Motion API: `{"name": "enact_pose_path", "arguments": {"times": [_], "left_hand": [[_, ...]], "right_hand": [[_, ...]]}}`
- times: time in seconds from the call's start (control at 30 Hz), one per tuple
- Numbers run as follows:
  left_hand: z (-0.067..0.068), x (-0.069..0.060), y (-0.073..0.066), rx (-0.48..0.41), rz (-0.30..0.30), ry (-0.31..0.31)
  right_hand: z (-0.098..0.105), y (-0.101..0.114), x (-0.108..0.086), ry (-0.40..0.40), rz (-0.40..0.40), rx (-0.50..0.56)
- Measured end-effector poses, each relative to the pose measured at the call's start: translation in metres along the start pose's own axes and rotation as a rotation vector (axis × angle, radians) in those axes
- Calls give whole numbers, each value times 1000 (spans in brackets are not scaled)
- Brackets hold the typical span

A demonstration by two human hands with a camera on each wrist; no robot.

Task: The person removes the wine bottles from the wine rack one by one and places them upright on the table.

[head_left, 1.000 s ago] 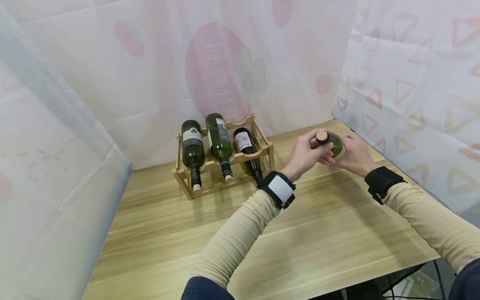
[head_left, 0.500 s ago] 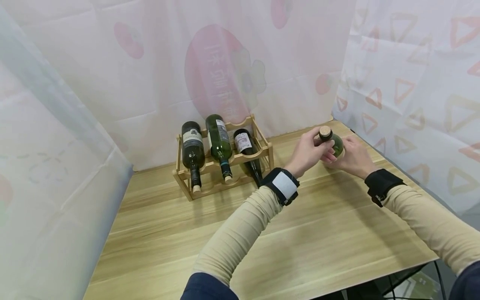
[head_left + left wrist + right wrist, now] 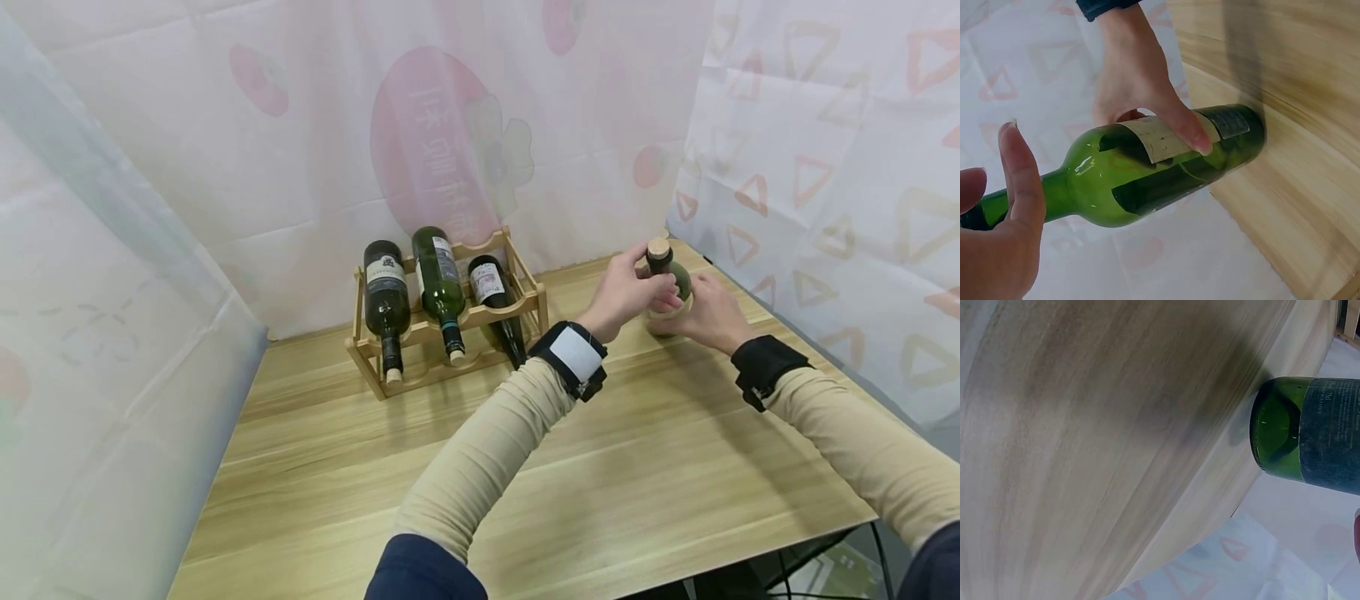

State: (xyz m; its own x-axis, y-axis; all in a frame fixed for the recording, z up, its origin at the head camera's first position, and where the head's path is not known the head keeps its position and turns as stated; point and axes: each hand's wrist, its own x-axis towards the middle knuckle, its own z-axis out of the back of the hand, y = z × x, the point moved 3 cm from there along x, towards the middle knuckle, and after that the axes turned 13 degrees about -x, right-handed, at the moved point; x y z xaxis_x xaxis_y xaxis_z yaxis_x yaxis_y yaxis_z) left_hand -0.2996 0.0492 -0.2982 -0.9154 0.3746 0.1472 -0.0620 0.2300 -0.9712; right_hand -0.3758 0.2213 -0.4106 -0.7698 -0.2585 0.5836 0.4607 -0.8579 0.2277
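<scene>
A green corked bottle point(image 3: 681, 282) is between both hands at the table's right side, roughly upright. Around its neck curl the fingers and thumb of the left hand point(image 3: 624, 293). Lower down, the right hand point(image 3: 714, 313) grips the body. From the left wrist, the right hand point(image 3: 1141, 81) shows its thumb across the cream label of the bottle point(image 3: 1100, 187), and the left hand point(image 3: 1007, 250) is at the neck. The right wrist view has the bottle's lower part point(image 3: 1282, 428) close to the tabletop; whether the base touches is unclear.
Left of the hands, a wooden rack point(image 3: 542, 312) holds a dark bottle point(image 3: 386, 292), a green bottle point(image 3: 437, 279) and a lower dark bottle point(image 3: 491, 287), necks toward the front. Printed curtains point(image 3: 300, 167) border the table point(image 3: 600, 475) behind and at both sides.
The left hand and the bottle's neck have shifted right and slightly away from the person, and the bottle stands more upright. The right hand has barely moved.
</scene>
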Motion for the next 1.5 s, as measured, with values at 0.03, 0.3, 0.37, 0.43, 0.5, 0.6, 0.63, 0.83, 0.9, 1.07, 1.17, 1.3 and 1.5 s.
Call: {"name": "enact_pose_path", "arguments": {"times": [0.03,0.3,0.37,0.43,0.5,0.6,0.63,0.83,0.9,1.07,1.17,1.3,1.5], "left_hand": [[-1,1,-1,-8,9,-2],[-5,13,-5,-52,88,-4],[-6,17,-5,-67,101,-10],[-7,21,-3,-83,106,-11],[-9,26,-2,-97,110,-16],[-9,33,-1,-97,107,-31],[-9,35,-1,-89,107,-34],[-10,46,0,-55,127,-46],[-12,50,0,-60,129,-50],[-16,57,0,-55,144,-55],[-14,59,0,-26,162,-44],[-11,64,1,-11,181,-29],[-9,71,5,-44,226,-33]], "right_hand": [[0,-1,1,11,-8,9],[2,-6,7,29,-12,41],[2,-7,9,15,-8,58],[2,-9,10,2,8,88],[2,-12,10,3,14,125],[2,-14,14,35,-12,160],[2,-14,15,56,-37,167],[4,-15,20,210,-140,199],[5,-18,20,264,-161,182],[8,-27,20,345,-215,134],[9,-32,22,355,-226,139],[10,-33,26,351,-228,143],[8,-33,29,366,-256,114]]}}
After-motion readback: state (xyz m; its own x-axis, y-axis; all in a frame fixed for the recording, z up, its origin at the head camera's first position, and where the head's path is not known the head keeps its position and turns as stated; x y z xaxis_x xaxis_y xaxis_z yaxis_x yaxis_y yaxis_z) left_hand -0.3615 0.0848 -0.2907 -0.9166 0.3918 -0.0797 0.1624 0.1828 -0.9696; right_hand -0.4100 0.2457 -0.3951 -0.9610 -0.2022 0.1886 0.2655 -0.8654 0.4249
